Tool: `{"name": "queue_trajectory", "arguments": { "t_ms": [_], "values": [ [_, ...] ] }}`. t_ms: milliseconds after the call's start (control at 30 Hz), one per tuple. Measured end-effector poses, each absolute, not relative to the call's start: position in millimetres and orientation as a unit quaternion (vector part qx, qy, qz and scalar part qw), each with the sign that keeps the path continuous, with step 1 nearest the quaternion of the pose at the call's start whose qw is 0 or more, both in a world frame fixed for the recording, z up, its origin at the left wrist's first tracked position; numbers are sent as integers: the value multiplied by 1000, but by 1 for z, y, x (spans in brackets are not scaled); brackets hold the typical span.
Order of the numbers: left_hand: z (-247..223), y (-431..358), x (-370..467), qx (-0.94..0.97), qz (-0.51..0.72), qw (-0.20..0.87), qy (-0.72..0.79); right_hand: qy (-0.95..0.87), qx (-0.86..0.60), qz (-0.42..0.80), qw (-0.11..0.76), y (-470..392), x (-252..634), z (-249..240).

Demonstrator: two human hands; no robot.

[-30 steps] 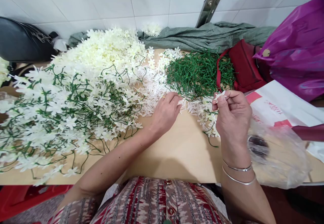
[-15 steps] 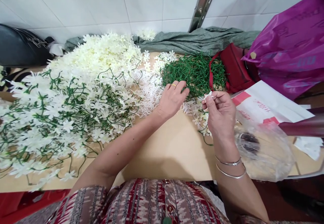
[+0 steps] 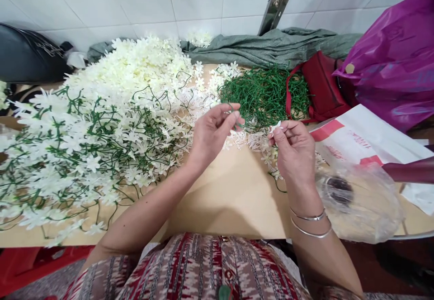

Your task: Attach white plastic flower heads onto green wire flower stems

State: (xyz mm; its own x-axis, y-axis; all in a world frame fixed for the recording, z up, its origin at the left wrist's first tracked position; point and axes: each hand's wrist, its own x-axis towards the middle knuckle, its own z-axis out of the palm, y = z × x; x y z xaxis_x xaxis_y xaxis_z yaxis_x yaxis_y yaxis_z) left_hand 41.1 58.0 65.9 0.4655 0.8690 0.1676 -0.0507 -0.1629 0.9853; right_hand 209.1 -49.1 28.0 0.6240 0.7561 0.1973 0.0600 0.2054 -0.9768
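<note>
My left hand (image 3: pixel 215 130) is raised in front of the green stem pile (image 3: pixel 264 94), its thumb and fingers pinched on a thin green stem (image 3: pixel 237 126). To its right, my right hand (image 3: pixel 293 148) holds a small white flower (image 3: pixel 276 128) between thumb and fingertips. White thread-like pieces (image 3: pixel 249 140) lie on the table behind and between the hands. Left of my hands spreads a large heap of white flowers on green stems (image 3: pixel 91 155), with loose cream-white blossoms (image 3: pixel 145 60) piled behind it.
A red bag (image 3: pixel 327 85) and a purple plastic bag (image 3: pixel 400 64) stand at the back right. Nearer are a white paper bag (image 3: pixel 369 137) and a clear plastic bag (image 3: pixel 373 205). Grey-green cloth (image 3: pixel 271 46) lies along the wall, and a black bag (image 3: pixel 30 55) sits back left.
My left hand has lifted off the green pile and drawn back toward the left, now with a green stem in its fingers. My right hand still holds the flower.
</note>
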Motion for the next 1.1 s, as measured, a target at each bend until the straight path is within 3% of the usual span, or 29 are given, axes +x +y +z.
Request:
{"name": "queue_trajectory", "arguments": {
  "t_ms": [167, 333, 700, 1100],
  "values": [
    [40, 31, 22, 640, 363, 590, 333, -336, -537, 339, 696, -47, 201, 26],
    [32, 22, 14, 704, 372, 496, 346, -353, -502, 442, 655, -48, 195, 27],
    [26, 19, 10, 826, 339, 304, 332, -440, -502, 512, 540, -56, 188, 30],
    [38, 21, 10, 808, 326, 434, 230, -411, -467, 591, 512, -60, 200, 41]
  ]
}}
